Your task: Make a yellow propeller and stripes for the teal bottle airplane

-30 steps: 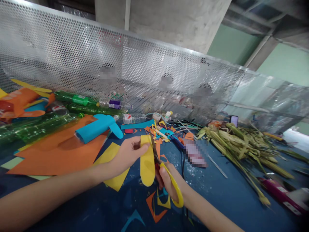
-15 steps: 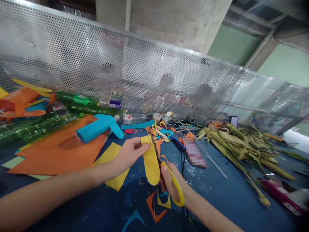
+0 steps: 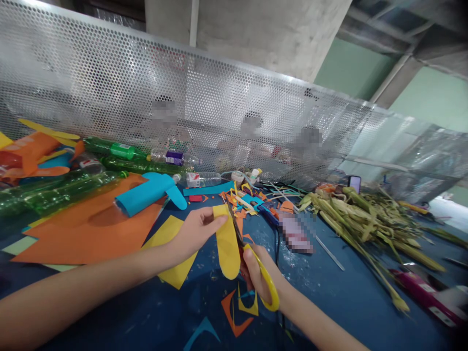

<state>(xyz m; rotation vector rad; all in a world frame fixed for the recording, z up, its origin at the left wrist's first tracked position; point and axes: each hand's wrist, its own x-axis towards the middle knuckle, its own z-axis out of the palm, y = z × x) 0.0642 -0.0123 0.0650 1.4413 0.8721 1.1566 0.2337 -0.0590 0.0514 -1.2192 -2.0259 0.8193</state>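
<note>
Between thumb and fingers, my left hand (image 3: 203, 226) pinches the upper end of a yellow paper strip (image 3: 227, 251) with a rounded lower end. My right hand (image 3: 258, 273) is closed on the yellow handles of a pair of scissors (image 3: 269, 285). The dark blades point away from me along the strip's right edge; whether they touch the paper is hard to tell. Under my left wrist lies a yellow paper sheet (image 3: 175, 273). Orange paper offcuts (image 3: 236, 321) and a blue offcut (image 3: 203, 332) lie below the hands on the blue tabletop (image 3: 146, 312).
A blue paper-wrapped bottle (image 3: 144, 195) rests on orange paper (image 3: 91, 239) at left, near several green bottles (image 3: 73, 192). Paper scraps (image 3: 244, 200) are heaped ahead. Dried husks (image 3: 365, 214) lie right, before a perforated metal screen (image 3: 226, 97) with people behind it.
The strip's lower end has shifted slightly left, and a little more room shows between it and my right hand. Both hands keep their grips, nearly in the same place.
</note>
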